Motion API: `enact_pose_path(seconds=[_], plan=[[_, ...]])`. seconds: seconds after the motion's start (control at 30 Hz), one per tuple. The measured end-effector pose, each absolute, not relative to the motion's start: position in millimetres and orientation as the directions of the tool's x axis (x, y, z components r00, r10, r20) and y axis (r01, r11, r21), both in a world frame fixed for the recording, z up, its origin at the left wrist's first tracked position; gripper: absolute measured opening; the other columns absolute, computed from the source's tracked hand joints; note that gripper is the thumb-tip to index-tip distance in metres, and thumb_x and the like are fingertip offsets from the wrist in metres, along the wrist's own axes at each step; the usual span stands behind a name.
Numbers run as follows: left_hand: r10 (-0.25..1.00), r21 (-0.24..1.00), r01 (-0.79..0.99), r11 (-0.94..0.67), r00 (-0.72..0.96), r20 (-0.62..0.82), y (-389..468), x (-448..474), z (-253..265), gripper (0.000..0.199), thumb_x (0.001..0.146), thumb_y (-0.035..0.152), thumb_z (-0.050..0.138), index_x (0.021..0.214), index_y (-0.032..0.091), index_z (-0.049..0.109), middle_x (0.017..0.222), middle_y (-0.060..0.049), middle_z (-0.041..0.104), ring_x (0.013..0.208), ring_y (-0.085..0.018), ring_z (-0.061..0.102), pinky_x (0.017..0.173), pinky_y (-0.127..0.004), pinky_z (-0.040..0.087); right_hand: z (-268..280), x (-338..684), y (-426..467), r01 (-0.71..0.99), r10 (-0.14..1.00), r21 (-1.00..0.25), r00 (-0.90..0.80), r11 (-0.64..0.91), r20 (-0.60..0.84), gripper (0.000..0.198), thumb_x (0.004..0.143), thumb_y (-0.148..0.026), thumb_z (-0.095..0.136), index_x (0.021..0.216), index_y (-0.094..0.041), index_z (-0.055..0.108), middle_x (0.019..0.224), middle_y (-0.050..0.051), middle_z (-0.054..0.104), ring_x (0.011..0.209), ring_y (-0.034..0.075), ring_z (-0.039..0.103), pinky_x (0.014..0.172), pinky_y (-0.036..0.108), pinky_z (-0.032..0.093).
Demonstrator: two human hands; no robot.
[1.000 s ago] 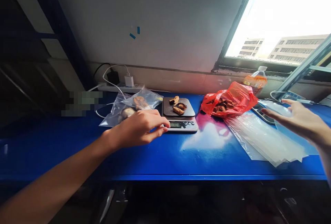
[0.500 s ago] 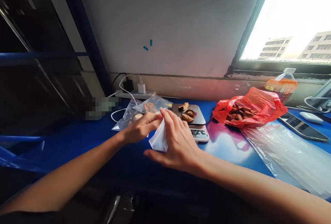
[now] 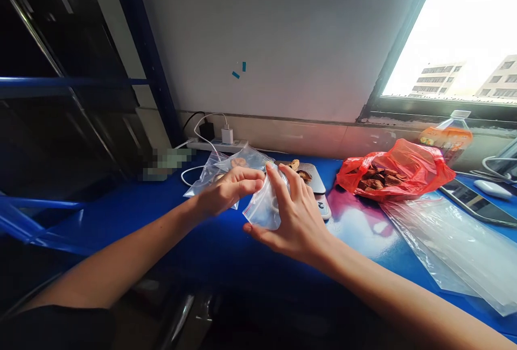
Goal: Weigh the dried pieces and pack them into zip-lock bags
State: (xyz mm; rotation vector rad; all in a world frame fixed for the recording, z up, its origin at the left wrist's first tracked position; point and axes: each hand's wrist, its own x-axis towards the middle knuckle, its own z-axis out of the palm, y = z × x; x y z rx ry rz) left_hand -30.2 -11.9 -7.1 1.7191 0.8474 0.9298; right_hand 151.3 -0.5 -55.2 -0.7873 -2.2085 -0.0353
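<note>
A small clear zip bag (image 3: 262,211) with a red line along its edge is held up between my two hands over the front of the table. My left hand (image 3: 228,191) pinches its upper left edge between thumb and fingers. Curved round the bag's right side is my right hand (image 3: 299,212), thumb low at its bottom corner and fingertips at its top. Behind my right hand, dried mushroom pieces (image 3: 304,175) rest on a kitchen scale (image 3: 317,177), partly covered. Filled clear bags (image 3: 202,177) with mushrooms lie just beyond my left hand.
A red plastic bag (image 3: 428,164) of dried brown pieces stands right of the scale, an orange drink bottle (image 3: 448,137) behind it. Flat clear bags (image 3: 456,247) and a phone (image 3: 472,202) lie at the right. A power strip (image 3: 226,147) with chargers runs along the wall.
The zip bag has been turned and spread, so its red-lined edge and flat side now show. My right fingers have spread further apart. The whole view has shifted slightly.
</note>
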Motion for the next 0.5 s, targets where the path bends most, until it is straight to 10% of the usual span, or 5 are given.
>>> enact_pose_path(seconds=[0.37, 0.5], plan=[[0.858, 0.903, 0.21, -0.375, 0.446, 0.253, -9, -32, -3, 0.016, 0.078, 0.018, 0.044, 0.073, 0.011, 0.058, 0.072, -0.002, 0.059, 0.07, -0.013, 0.053, 0.069, -0.028, 0.042, -42, 162, -1, 0.436, 0.389, -0.151, -0.529, 0.887, 0.754, 0.093, 0.073, -0.074, 0.054, 0.145, -0.022, 0.026, 0.147, 0.017, 0.026, 0.139, 0.036, 0.025, 0.105, 0.058, 0.034], [0.872, 0.883, 0.283, -0.374, 0.432, 0.23, -10, -29, -1, 0.016, 0.079, 0.02, 0.046, 0.071, 0.012, 0.057, 0.067, -0.001, 0.057, 0.065, -0.012, 0.051, 0.065, -0.026, 0.041, -36, 165, 0, 0.495, 0.345, -0.088, -0.456, 0.865, 0.82, 0.052, 0.09, -0.038, 0.048, 0.139, -0.026, 0.036, 0.141, 0.009, 0.044, 0.143, 0.031, 0.019, 0.108, 0.057, 0.029]])
